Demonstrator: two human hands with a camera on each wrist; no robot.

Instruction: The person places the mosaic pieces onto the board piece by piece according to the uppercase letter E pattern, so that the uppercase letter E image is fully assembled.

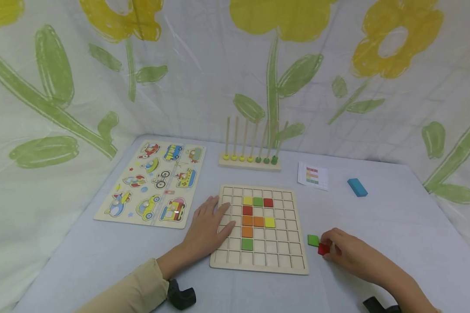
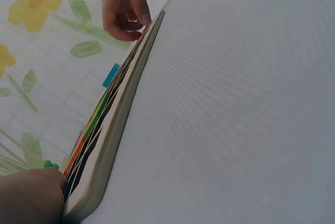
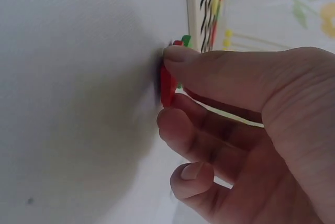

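A wooden grid board (image 1: 258,269) lies in the middle of the table, with several yellow, green, red and orange square tiles in its cells. My left hand (image 1: 205,226) rests on the board's left edge, fingers spread and fairly straight. To the right of the board, my right hand (image 1: 350,253) pinches a red tile (image 3: 167,85) between thumb and fingers, low at the tabletop. A green tile (image 1: 313,240) lies right beside that red one, partly hidden behind it in the right wrist view.
At the left lies a vehicle picture puzzle board (image 1: 141,221). Behind the grid stands a wooden peg rack (image 1: 250,165) with yellow and green beads. A printed pattern card (image 1: 317,178) and a blue block (image 1: 357,187) lie at the back right.
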